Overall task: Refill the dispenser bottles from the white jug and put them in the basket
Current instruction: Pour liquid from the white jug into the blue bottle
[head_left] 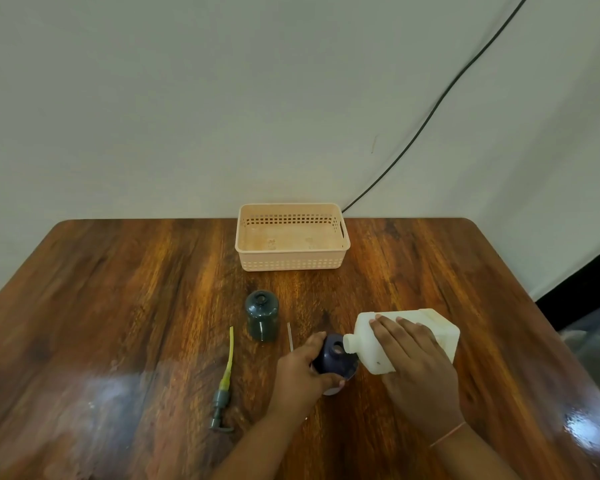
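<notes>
Left hand (300,370): wrapped around the dark blue bottle (335,356), steadying it upright.
Right hand (414,362): gripping the white jug (409,336), tipped so its spout sits at the blue bottle's open mouth.
Pump head (222,393): lying left of the left hand.
Green bottle (262,315): upright, uncapped, beyond the left hand.
Basket (291,237): farther back, nothing in it.

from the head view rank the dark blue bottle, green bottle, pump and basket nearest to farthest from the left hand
1. dark blue bottle, held in the left hand.
2. green bottle, just beyond, slightly left.
3. pump, lying to the left, too close to the green bottle to rank firmly.
4. basket, at the far table edge.
</notes>
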